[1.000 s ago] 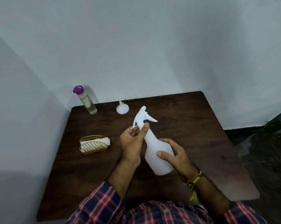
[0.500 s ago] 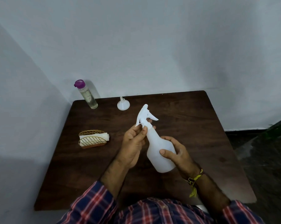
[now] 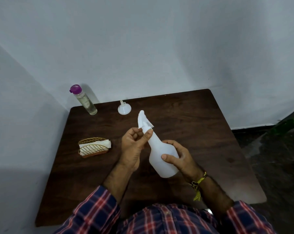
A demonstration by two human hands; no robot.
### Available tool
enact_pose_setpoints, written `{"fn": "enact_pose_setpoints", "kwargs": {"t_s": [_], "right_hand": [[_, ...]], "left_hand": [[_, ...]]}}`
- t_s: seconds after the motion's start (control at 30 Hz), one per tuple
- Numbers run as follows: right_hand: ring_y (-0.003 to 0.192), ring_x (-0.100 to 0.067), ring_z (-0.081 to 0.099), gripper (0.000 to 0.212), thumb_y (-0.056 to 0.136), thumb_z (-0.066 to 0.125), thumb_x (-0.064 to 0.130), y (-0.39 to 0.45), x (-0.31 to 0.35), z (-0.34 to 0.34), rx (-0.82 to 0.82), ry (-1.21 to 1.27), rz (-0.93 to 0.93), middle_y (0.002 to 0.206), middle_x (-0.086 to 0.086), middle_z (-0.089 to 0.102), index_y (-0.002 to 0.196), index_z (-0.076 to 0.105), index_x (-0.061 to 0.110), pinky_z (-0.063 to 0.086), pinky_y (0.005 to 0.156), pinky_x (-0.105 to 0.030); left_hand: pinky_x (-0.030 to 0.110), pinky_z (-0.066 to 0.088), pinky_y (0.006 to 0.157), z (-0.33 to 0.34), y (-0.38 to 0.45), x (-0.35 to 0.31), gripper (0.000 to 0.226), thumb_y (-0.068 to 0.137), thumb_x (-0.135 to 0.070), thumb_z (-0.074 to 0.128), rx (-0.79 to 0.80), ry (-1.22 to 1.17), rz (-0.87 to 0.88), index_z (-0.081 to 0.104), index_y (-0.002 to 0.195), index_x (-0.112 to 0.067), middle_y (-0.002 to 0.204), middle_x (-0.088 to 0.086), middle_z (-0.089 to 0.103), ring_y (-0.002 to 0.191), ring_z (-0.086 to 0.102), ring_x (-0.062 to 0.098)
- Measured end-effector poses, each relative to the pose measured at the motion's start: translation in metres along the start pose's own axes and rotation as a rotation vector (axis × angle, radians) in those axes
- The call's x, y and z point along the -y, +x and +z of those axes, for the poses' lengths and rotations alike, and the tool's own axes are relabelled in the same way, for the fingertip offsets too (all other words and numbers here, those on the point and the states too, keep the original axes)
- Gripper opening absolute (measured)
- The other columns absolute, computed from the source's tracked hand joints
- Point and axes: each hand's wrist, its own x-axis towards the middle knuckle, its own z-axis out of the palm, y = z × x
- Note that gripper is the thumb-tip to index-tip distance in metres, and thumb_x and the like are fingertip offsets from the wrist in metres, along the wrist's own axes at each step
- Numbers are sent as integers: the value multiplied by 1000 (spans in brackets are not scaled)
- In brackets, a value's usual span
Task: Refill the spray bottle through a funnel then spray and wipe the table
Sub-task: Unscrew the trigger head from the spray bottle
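Here, left hand pinches spray bottle neck; right hand grips body.

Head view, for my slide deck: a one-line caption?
Left hand grips the spray bottle at its neck, right hand holds its body; funnel waits behind.

I see the spray bottle head blurred; my hands cover its neck and side. At three o'clock, a green bottle is cut off.
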Motion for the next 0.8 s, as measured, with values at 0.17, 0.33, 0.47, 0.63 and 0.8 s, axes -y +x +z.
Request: {"fn": "enact_pose_setpoints", "kwargs": {"t_s": [0.17, 0.33, 0.47, 0.63, 0.8], "right_hand": [[104, -25, 66, 67, 63, 80, 45, 3, 3, -2, -29, 5, -1, 119, -6, 63, 122, 60, 22, 60, 76, -39], [105, -24, 66, 67, 64, 80, 47, 5, 3, 0, -5, -21, -3, 119, -2, 64, 123, 59, 24, 60, 79, -40], [104, -19, 66, 67, 62, 79, 47, 8, 8, -4, -32, -42, -21, 117, 1, 63, 122, 58, 24, 60, 78, -36], [106, -17, 65, 65, 64, 81, 43, 9, 8, -5, -5, -91, -48, 118, 3, 63, 122, 58, 25, 60, 79, -36], [107, -13, 63, 69, 62, 84, 45, 10, 7, -10, -8, -162, -48, 119, 8, 61, 123, 56, 29, 60, 81, -36]], "left_hand": [[44, 52, 96, -3, 1, -2, 31, 91, -12, 61, 183, -109, -63, 60, 122, -13, 117, 12, 70, 114, 65, 27], [42, 57, 83, -2, 6, -2, 35, 77, -17, 75, 46, -9, 2, 65, 110, -11, 105, 8, 73, 102, 68, 27], [41, 56, 89, -1, 8, -6, 34, 90, -18, 63, 173, -22, -47, 62, 124, -11, 117, 10, 70, 109, 67, 23], [39, 58, 82, 4, 13, -5, 29, 84, -17, 71, 59, 60, 14, 67, 112, -12, 107, 7, 72, 104, 68, 25], [35, 57, 85, -2, 13, -7, 26, 93, -16, 63, 168, 75, 35, 67, 117, -8, 112, 10, 72, 108, 67, 23]]}}
